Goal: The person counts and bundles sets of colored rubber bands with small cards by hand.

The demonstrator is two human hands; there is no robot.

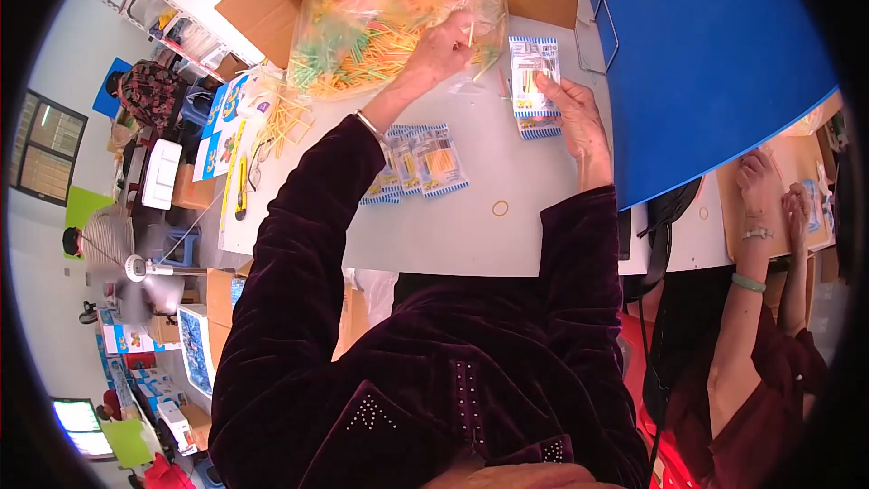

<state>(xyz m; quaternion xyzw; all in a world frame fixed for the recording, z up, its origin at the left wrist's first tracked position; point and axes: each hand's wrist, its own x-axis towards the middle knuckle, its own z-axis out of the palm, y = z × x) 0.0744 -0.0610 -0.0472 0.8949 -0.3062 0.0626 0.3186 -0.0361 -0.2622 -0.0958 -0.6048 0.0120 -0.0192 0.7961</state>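
My left hand (442,50) reaches into a large clear plastic bag (389,9) full of orange, yellow and green sticks, and pinches a few sticks. My right hand (572,113) rests on a small blue-and-white striped packet (532,81) that lies on the white table (471,217), with fingers on the packet's edge. Both arms wear dark velvet sleeves, and a bangle sits on my left wrist.
Several filled striped packets (418,163) lie fanned on the table by my left forearm. A rubber band (500,208) lies near the front edge. A cardboard box (272,0) stands behind the bag, a blue board (706,54) to the right. Another person's hands (769,190) work at right.
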